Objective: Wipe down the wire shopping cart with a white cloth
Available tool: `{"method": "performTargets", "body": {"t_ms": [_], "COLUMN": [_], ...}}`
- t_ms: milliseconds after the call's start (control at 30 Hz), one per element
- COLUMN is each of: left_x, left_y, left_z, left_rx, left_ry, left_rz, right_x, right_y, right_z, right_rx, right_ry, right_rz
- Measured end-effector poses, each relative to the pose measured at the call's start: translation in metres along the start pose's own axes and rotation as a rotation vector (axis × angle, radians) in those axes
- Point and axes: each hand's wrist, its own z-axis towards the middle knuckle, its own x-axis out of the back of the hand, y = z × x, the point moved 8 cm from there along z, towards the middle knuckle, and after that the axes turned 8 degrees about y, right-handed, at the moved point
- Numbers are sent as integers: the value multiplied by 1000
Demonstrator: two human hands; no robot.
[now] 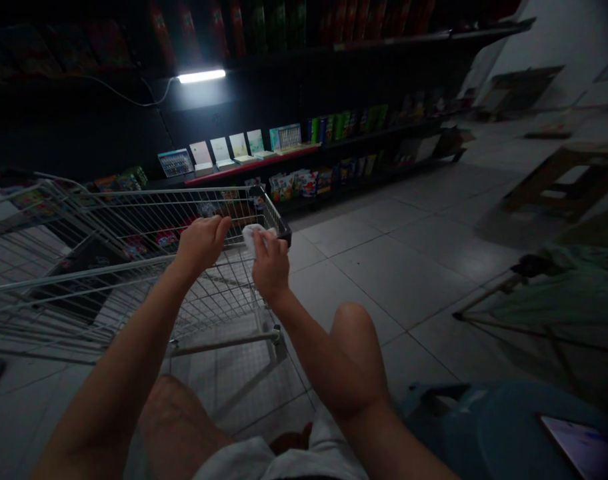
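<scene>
White cloth [255, 233] pinched in closed right hand [270, 267] against cart [149, 193] corner, straight ahead and slightly left, just beside left hand [201, 243] fisted round top rail [109, 269], rail lying left to right, right hand nearer corner.

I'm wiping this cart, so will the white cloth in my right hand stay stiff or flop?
Probably floppy: the white cloth bunches up in the right hand. Likely light too: a pinch holds it at the cart rim.
</scene>
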Motion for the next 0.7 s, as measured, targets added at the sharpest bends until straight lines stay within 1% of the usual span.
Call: {"method": "performTargets", "body": {"t_ms": [33, 100, 133, 200, 233, 300, 367, 400, 433, 500, 567, 600, 700], "left_x": [1, -2, -6, -18, -26, -43, -58, -63, -67, -69, -70, -71, -72], "left_y": [5, 13, 15, 19, 21, 27, 33, 35, 37, 38, 39, 39, 39], "left_z": [8, 21, 25, 31, 31, 29, 23, 20, 18, 17, 18, 19, 19], "left_rx": [5, 14, 21, 34, 36, 19, -18, -43, -68, -95, -100, -100, -125], "left_ry": [47, 123, 146, 127, 81, -78, -269, -343, -393, -424, -423, -429, -427], "left_rz": [-85, -254, -325, -403, -408, -358, -227, -143, -58, 69, 107, 109, 116], "right_x": [-7, -14, -15, -16, -17, -24, -36, -42, -47, -50, -43, -37, -18], "right_y": [-14, -30, -31, -19, -6, 26, 58, 71, 81, 91, 93, 94, 96], "right_z": [0, -2, -4, -14, -22, -47, -78, -94, -109, -129, -129, -122, -86], "right_rx": [29, 91, 125, 195, 226, 252, 226, 202, 178, 155, 131, 108, 11], "right_ry": [-15, 21, 61, 148, 176, 171, 92, 47, 9, -25, 5, 53, 226], "right_rz": [-2, 17, 40, 96, 119, 149, 168, 177, 186, 207, 231, 237, 207]}}
